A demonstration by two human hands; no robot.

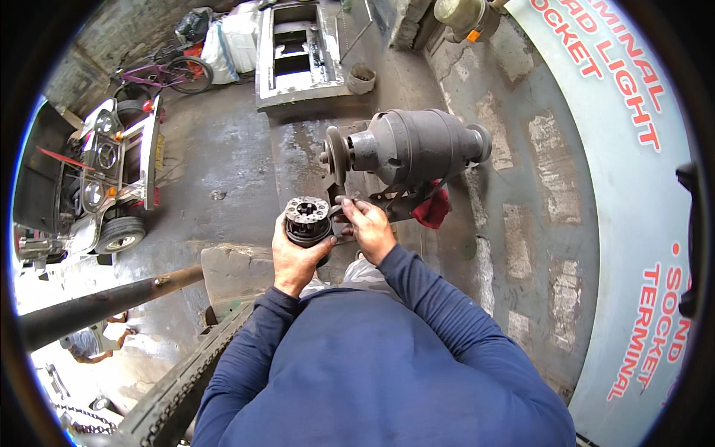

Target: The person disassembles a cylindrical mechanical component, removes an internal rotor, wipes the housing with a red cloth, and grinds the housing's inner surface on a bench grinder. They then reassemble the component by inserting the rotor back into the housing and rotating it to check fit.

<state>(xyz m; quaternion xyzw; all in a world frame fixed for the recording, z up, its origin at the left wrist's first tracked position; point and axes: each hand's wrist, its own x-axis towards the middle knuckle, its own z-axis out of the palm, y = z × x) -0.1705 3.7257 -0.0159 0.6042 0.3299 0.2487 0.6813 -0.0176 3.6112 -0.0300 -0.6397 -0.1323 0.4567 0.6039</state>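
Observation:
My left hand (292,258) is wrapped round a cylindrical machine part (307,211), held upright in front of my body. It has a pale metal top face with several holes and a cross-shaped opening, and its lower body is dark and ringed. Beside it, my right hand (370,229) is closed, thumb and finger pinched by the part's right side. A dark piece seems to sit in that pinch, too small to name. Just beyond both hands stands a grey bench grinder (428,147) with a grinding wheel (337,155) on its left end.
A red cloth (432,207) hangs below the grinder. Farther off are a metal frame (298,93), a bucket (361,78), white sacks (220,52) and a purple bicycle (153,74). A vehicle (104,167) stands left, nearer a pole (112,302) and chain (179,391). A signboard (596,149) lines the right.

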